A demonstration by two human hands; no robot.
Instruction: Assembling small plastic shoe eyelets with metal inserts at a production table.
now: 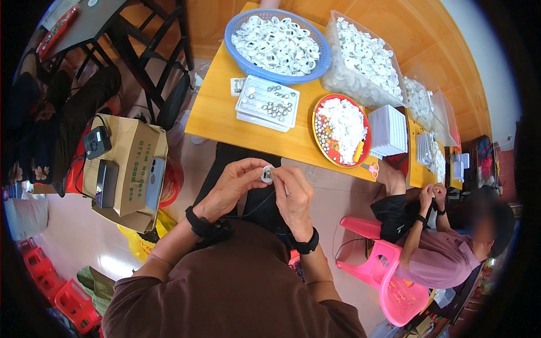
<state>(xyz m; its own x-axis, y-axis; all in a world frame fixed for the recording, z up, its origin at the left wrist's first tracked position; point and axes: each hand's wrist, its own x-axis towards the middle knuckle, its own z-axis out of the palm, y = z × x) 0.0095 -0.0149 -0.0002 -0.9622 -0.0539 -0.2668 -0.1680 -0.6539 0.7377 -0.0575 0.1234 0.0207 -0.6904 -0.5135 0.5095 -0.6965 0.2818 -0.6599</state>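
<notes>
Above my lap, my left hand (pixel 241 179) pinches a small white round plastic piece (pixel 266 174) with a dark middle between thumb and forefinger. The fingers of my right hand (pixel 294 196) are closed at the piece's right edge; whether they also hold something smaller is hidden. Ahead on the yellow table (pixel 211 121) lies a stack of clear trays (pixel 253 112), with several small round silver parts on the top one. Right of it, a red round tray (pixel 316 132) carries a heap of white bits (pixel 345 127) and silver discs.
A blue basket (pixel 234 52) and a clear bin (pixel 360 84), both full of white pieces, stand at the back. Pink-handled scissors (pixel 372 169) lie at the table edge. A cardboard box (pixel 132 169) stands left; a co-worker (pixel 445 256) sits right near a pink chair (pixel 377 270).
</notes>
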